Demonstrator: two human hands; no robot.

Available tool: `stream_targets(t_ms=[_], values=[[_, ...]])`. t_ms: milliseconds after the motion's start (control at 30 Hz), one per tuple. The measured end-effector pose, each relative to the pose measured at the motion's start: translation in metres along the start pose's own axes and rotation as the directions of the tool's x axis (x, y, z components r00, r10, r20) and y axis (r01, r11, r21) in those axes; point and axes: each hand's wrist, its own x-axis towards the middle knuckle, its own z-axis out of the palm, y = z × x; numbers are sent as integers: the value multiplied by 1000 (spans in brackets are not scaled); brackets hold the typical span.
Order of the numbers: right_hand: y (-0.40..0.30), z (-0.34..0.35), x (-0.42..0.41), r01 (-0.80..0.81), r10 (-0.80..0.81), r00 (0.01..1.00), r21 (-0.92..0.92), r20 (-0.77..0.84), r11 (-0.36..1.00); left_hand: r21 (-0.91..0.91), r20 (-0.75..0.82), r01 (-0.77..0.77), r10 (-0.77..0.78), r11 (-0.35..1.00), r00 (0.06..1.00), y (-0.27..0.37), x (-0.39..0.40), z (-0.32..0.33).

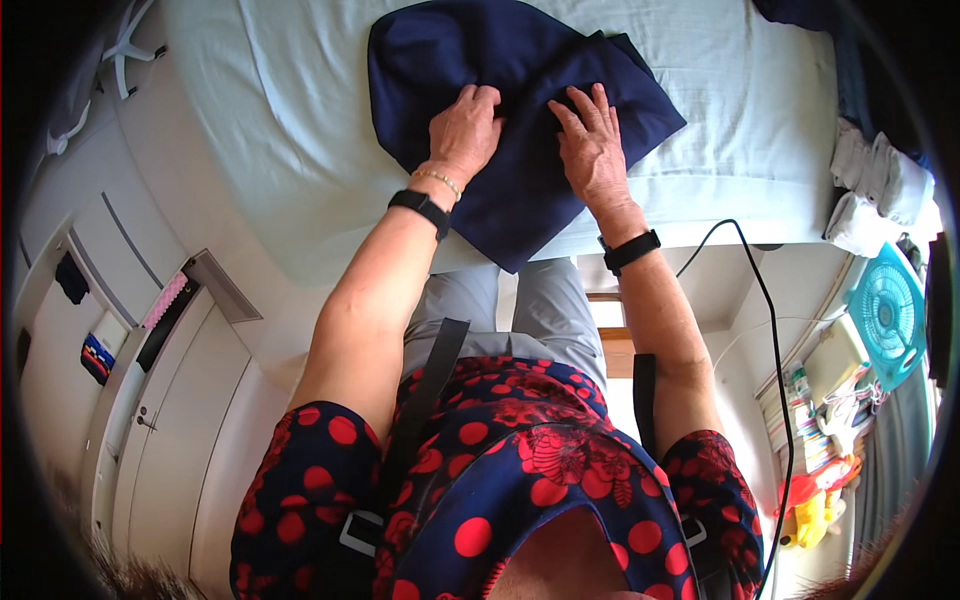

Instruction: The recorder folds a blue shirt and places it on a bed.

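A dark navy piece of cloth (525, 172), loosely folded with layered corners at its right, lies on a bed with a pale green sheet (300, 150). One pointed corner of it hangs at the bed's near edge. My left hand (469, 131) rests on the middle of the cloth with its fingers curled; the fingertips are hidden, so a pinch of fabric cannot be made out. To the right, my right hand (592, 142) lies on the cloth with fingers spread and nothing held. Soft creases run through the fabric between both hands.
White folded cloths (874, 187) and dark fabric (817, 22) are at the bed's right end. A turquoise fan (889, 315) stands beyond them. A black cable (772, 322) loops by my right arm. At left are a white door (180, 427) and a white chair base (124, 52).
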Motion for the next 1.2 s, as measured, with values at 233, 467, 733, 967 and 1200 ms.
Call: stream_targets(t_ms=[233, 467, 733, 967, 1200], values=[[-24, -23, 15, 83, -81, 996, -128, 27, 988, -29, 12, 91, -91, 995, 996, 10, -58, -21], [-45, -10, 39, 304, -224, 900, -171, 375, 937, -82, -56, 38, -43, 996, 998, 16, -74, -16], [-28, -10, 26, 386, -361, 906, -79, 224, 919, -227, -93, 122, -146, 966, 985, -4, -46, -10], [-16, -5, 16, 399, -384, 907, -58, 173, 915, -40, 80, 43, -40, 998, 996, -5, -15, 3], [-12, -1, 13, 364, -358, 919, -6, 166, 931, 74, 185, 8, -21, 997, 982, -4, -8, 2]])
